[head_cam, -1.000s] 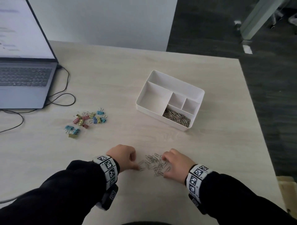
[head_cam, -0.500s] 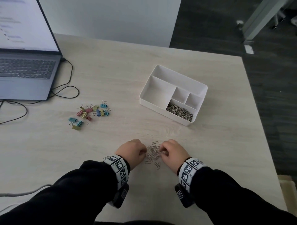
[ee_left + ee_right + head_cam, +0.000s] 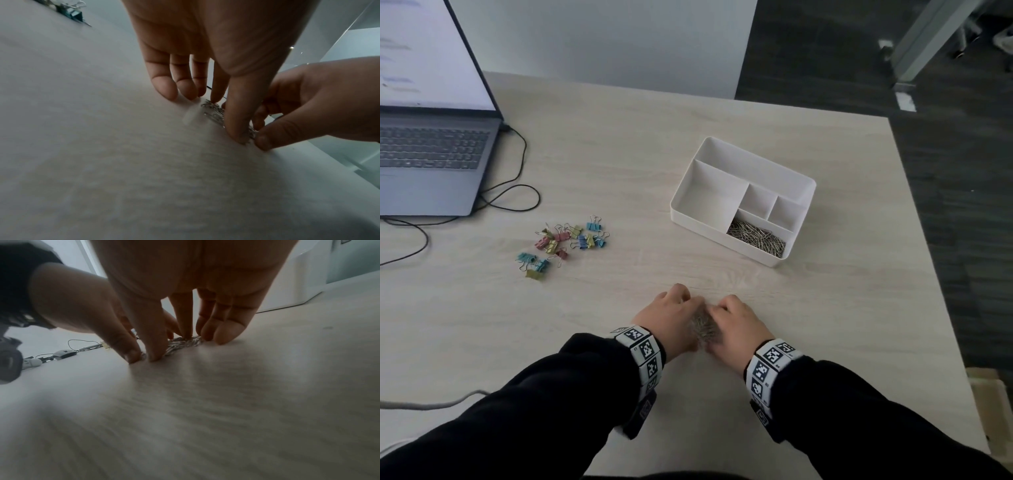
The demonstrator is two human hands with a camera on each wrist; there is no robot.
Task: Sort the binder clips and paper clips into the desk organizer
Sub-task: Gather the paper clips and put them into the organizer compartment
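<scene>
A small heap of silver paper clips (image 3: pixel 703 329) lies on the table near its front edge, squeezed between my two hands. My left hand (image 3: pixel 671 313) cups it from the left, fingertips (image 3: pixel 168 91) and thumb down on the wood. My right hand (image 3: pixel 736 320) cups it from the right, its fingers (image 3: pixel 226 337) and thumb round the heap (image 3: pixel 183 344). The white desk organizer (image 3: pixel 743 150) stands beyond, with more paper clips (image 3: pixel 756 236) in its front right compartment. Coloured binder clips (image 3: pixel 565 240) lie loose to the left.
An open laptop (image 3: pixel 431 161) sits at the back left, its black cable (image 3: pixel 517 192) looping across the table towards the binder clips. The table's right edge (image 3: pixel 941 274) drops to a dark floor. The organizer's other compartments hold nothing.
Both hands have drawn together, sweeping the scattered paper clips into one tight heap between them. The hands now almost touch.
</scene>
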